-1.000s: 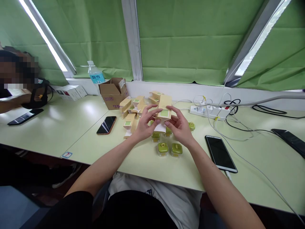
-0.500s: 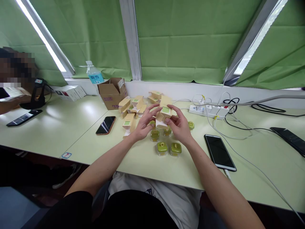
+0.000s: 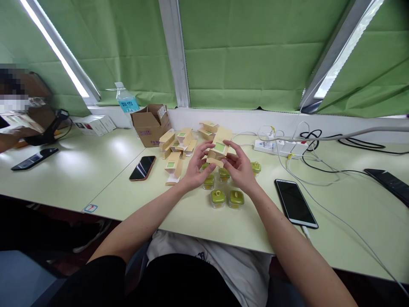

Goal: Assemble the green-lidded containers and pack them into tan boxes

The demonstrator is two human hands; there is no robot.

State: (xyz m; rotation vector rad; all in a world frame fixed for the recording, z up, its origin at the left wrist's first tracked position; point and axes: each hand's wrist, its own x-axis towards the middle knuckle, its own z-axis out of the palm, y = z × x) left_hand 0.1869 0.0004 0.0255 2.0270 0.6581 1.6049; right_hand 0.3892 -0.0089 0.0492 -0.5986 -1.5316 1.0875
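A small tan cardboard box [image 3: 218, 149] with a green window is held above the table between my two hands. My left hand [image 3: 198, 168] has its fingers around the box's left side, and my right hand [image 3: 239, 166] grips its right side and lower edge. The end flaps look unfolded at top and bottom. Below and around the hands stand several small clear jars with green lids, two of them in front: one jar [image 3: 218, 198] and another jar [image 3: 236, 199]. More tan boxes [image 3: 183, 137] with opened flaps lie behind and left of my left hand.
A brown carton [image 3: 151, 126] and a water bottle [image 3: 125, 99] stand at the back left. One phone [image 3: 142, 168] lies to the left, another phone [image 3: 295, 202] on the right. Cables and a power strip [image 3: 279, 147] run along the wall. Another person's hand [image 3: 15, 137] is far left.
The box has tilted and shifted slightly; its lower white flap has been folded, so its tan side faces me. My left fingers moved lower. The other person's black device at far left tilted.
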